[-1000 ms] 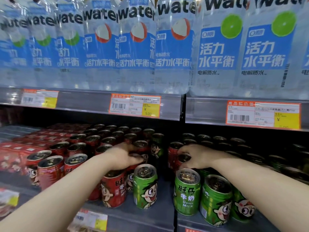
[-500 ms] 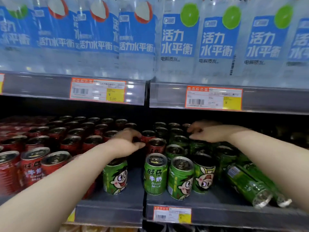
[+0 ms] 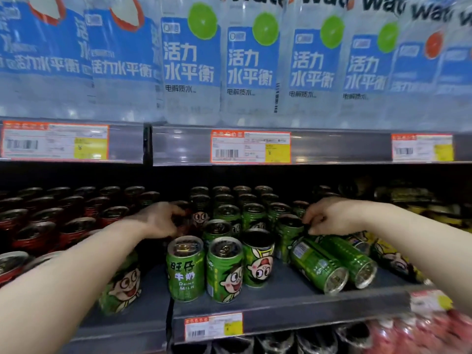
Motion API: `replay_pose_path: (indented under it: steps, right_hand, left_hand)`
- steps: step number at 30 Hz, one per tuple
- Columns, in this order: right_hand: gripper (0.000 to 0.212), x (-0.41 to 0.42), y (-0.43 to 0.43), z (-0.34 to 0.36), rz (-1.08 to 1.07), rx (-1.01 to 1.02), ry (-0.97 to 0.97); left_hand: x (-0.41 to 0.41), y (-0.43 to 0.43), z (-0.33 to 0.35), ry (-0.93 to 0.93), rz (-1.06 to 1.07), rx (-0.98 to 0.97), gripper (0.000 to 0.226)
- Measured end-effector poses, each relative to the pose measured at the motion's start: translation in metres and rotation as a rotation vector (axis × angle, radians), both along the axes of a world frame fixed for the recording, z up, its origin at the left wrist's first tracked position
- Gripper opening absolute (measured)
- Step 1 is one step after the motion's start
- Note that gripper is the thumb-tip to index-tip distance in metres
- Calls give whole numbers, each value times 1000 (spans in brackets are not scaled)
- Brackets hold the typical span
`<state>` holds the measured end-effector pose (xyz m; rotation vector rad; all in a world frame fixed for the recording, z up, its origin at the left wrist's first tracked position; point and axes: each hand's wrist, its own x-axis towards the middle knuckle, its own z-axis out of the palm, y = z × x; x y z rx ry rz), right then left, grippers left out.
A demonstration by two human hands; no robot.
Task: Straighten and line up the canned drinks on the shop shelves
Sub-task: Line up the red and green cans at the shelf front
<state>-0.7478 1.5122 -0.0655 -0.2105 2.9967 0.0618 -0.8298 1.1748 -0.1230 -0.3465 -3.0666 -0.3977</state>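
Lying toppled on the shelf point(image 3: 293, 301), two green cans point(image 3: 319, 267) point bases toward 4 o'clock, with their tops at 10 o'clock under the nearer right hand point(image 3: 332, 217). Its curled fingers point(image 3: 310, 226) touch them, grip unclear. The left hand point(image 3: 155, 221) curls round a blurred can point(image 3: 184, 222).

Bare left hand point(image 3: 158, 221), bare right hand point(image 3: 329, 218), unsleeved forearms point(image 3: 63, 277).

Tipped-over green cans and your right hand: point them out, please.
nearer tipped can point(image 3: 316, 264), head view, on its green side.
farther tipped can point(image 3: 350, 256), head view, on its green side.
right hand point(image 3: 329, 215), head view, back of the hand.
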Motion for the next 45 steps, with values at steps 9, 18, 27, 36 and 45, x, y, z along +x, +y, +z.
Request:
replay_pose_path:
  steps: [9,18,27,36,45]
  right_hand:
    - [102,34,-6,-71,-135,330,110]
    - [72,36,15,-60,-58,-172,44]
    - [91,15,-19,-67,92,-502,161]
    - [78,37,67,-56,-209,34,236]
    - [88,45,90,-84,-188,-368,160]
  left_hand:
    - [23,38,8,178,67,68,54]
    - [70,147,-17,94,-384,-163,71]
    - [64,148,-18,91,-325,-130,69]
    - [73,162,-10,72,-268,-187,88]
    - [78,188,-19,86,-354,-216,83]
